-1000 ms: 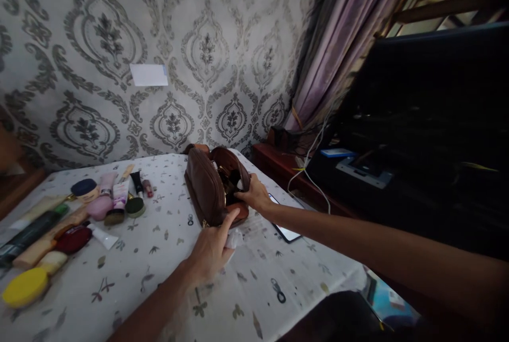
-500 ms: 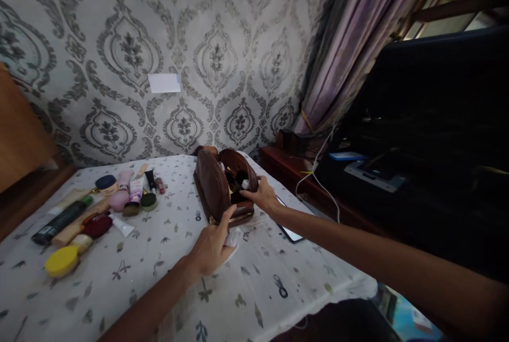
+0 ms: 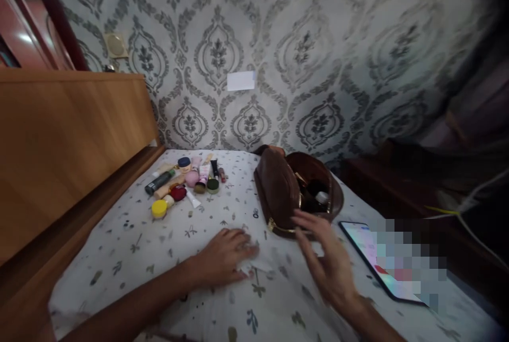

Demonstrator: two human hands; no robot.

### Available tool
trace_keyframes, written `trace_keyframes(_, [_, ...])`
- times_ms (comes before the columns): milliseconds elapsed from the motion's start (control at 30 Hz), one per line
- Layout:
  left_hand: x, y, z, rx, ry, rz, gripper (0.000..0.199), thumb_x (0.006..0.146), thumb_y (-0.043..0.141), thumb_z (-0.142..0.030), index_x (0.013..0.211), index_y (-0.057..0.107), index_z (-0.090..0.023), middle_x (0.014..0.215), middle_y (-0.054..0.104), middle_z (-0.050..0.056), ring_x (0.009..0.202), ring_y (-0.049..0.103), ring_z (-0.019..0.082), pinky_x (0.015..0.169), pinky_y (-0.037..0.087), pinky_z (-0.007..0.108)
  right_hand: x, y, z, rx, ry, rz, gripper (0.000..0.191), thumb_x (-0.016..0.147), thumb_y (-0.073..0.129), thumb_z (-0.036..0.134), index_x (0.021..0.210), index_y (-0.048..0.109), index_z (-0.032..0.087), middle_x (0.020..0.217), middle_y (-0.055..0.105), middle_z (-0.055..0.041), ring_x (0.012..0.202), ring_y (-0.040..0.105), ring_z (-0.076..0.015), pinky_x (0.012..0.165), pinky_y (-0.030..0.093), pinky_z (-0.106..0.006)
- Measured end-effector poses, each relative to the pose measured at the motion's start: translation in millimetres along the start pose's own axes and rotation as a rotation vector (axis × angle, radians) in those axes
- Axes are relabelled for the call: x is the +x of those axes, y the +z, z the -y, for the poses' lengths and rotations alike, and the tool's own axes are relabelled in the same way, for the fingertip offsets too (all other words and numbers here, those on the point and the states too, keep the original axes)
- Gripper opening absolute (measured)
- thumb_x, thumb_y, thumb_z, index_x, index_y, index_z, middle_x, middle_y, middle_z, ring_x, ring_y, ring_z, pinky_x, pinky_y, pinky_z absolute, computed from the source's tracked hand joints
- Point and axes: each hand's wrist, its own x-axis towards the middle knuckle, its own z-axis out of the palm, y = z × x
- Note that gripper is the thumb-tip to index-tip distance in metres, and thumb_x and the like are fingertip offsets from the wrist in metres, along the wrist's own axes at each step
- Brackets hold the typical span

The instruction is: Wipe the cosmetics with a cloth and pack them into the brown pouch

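A brown cosmetic bag (image 3: 276, 188) stands unzipped on the patterned cloth, with a white-capped item (image 3: 321, 198) and other dark contents inside. My right hand (image 3: 330, 262) is at the bag's front, its fingers apart and holding nothing. Left of it, my left hand (image 3: 225, 257) is low over the cloth with fingers spread. A crumpled white piece (image 3: 260, 260), perhaps a tissue, lies by its fingertips; blur hides whether they touch. Further left is a group of cosmetics, among them a yellow-lidded jar (image 3: 159, 208), a pink sponge (image 3: 192, 178) and a white tube (image 3: 193, 198).
A phone (image 3: 374, 262) with a lit screen lies right of my right hand. The tablecloth (image 3: 131, 278) covers the table up to the wallpapered wall. A wooden cabinet (image 3: 75, 135) borders the left side, and a white cable (image 3: 483, 236) hangs at the right.
My right hand has come out of the bag's opening to its front. My left hand has moved off the bag's front edge and its fingers have spread. The view has turned left.
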Motion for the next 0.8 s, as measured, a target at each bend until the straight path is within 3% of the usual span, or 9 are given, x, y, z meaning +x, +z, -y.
trace_keyframes(67, [-9, 3.2, -4, 0.026, 0.010, -0.019, 0.048, 0.091, 0.052, -0.046, 0.134, 0.046, -0.024, 0.134, 0.053, 0.010, 0.128, 0.042, 0.029, 0.103, 0.037, 0.045, -3, 33, 13, 0.124, -0.047, 0.042, 0.017, 0.091, 0.052, 0.018, 0.104, 0.062, 0.022, 0.106, 0.066, -0.0087, 0.100, 0.063, -0.0210, 0.086, 0.052, -0.035])
trace_keyframes(200, [-13, 11.2, -2, 0.107, -0.090, -0.028, 0.025, 0.091, 0.055, -0.026, 0.115, 0.056, -0.020, 0.114, 0.062, 0.008, 0.108, 0.054, 0.024, 0.092, 0.045, 0.038, 10, 97, 33, 0.296, -0.042, 0.086, 0.021, 0.093, 0.048, 0.015, 0.107, 0.061, 0.022, 0.105, 0.067, -0.0082, 0.103, 0.062, -0.0210, 0.090, 0.051, -0.037])
trace_keyframes(300, [-18, 14.5, 14, 0.172, -0.208, -0.085, 0.016, 0.088, 0.052, -0.014, 0.103, 0.059, -0.016, 0.103, 0.064, 0.010, 0.098, 0.056, 0.024, 0.088, 0.048, 0.038, 19, 126, 45, 0.381, -0.064, 0.118, 0.023, 0.094, 0.045, 0.014, 0.111, 0.059, 0.022, 0.106, 0.067, -0.0083, 0.104, 0.061, -0.0211, 0.092, 0.050, -0.039])
trace_keyframes(433, [-37, -3.3, 47, 0.182, -0.440, -0.186, 0.015, 0.090, 0.044, -0.014, 0.096, 0.058, -0.018, 0.097, 0.064, 0.008, 0.091, 0.059, 0.022, 0.080, 0.050, 0.033, 6, 136, 47, 0.426, -0.133, 0.183, 0.026, 0.093, 0.047, 0.012, 0.115, 0.057, 0.023, 0.105, 0.066, -0.0082, 0.099, 0.061, -0.0206, 0.088, 0.052, -0.038])
trace_keyframes(533, [-51, -40.9, 80, 0.235, -0.618, -0.270, 0.017, 0.093, 0.042, -0.022, 0.100, 0.058, -0.020, 0.101, 0.066, 0.007, 0.094, 0.062, 0.020, 0.083, 0.048, 0.030, -8, 133, 44, 0.419, -0.148, 0.243, 0.026, 0.092, 0.048, 0.011, 0.114, 0.056, 0.023, 0.102, 0.066, -0.0077, 0.096, 0.061, -0.0205, 0.089, 0.051, -0.039])
trace_keyframes(600, [-57, -71.8, 107, 0.328, -0.816, -0.310, 0.022, 0.096, 0.039, -0.031, 0.103, 0.058, -0.021, 0.102, 0.067, 0.004, 0.096, 0.062, 0.018, 0.084, 0.047, 0.027, -12, 131, 42, 0.422, -0.141, 0.272, 0.025, 0.092, 0.047, 0.010, 0.113, 0.055, 0.022, 0.100, 0.066, -0.0074, 0.094, 0.061, -0.0203, 0.087, 0.052, -0.038])
trace_keyframes(667, [-61, -98.7, 135, 0.382, -0.940, -0.343, 0.030, 0.098, 0.032, -0.032, 0.107, 0.057, -0.018, 0.101, 0.067, 0.008, 0.095, 0.062, 0.021, 0.081, 0.047, 0.029, -12, 131, 42, 0.427, -0.144, 0.305, 0.024, 0.092, 0.047, 0.010, 0.110, 0.056, 0.022, 0.098, 0.066, -0.0069, 0.091, 0.061, -0.0200, 0.083, 0.053, -0.036])
trace_keyframes(733, [-66, -114.7, 162, 0.418, -1.037, -0.342, 0.033, 0.097, 0.031, -0.031, 0.109, 0.057, -0.015, 0.105, 0.066, 0.012, 0.099, 0.062, 0.024, 0.081, 0.046, 0.032, -10, 131, 43, 0.423, -0.143, 0.342, 0.022, 0.092, 0.046, 0.010, 0.107, 0.057, 0.022, 0.095, 0.066, -0.0064, 0.089, 0.061, -0.0199, 0.080, 0.053, -0.035])
trace_keyframes(800, [-72, -117.4, 182, 0.432, -1.110, -0.298, 0.031, 0.095, 0.035, -0.031, 0.107, 0.059, -0.015, 0.112, 0.065, 0.016, 0.106, 0.060, 0.028, 0.082, 0.046, 0.034, -9, 132, 44, 0.417, -0.121, 0.371, 0.021, 0.092, 0.046, 0.010, 0.104, 0.059, 0.021, 0.093, 0.066, -0.0063, 0.088, 0.061, -0.0201, 0.080, 0.053, -0.035])
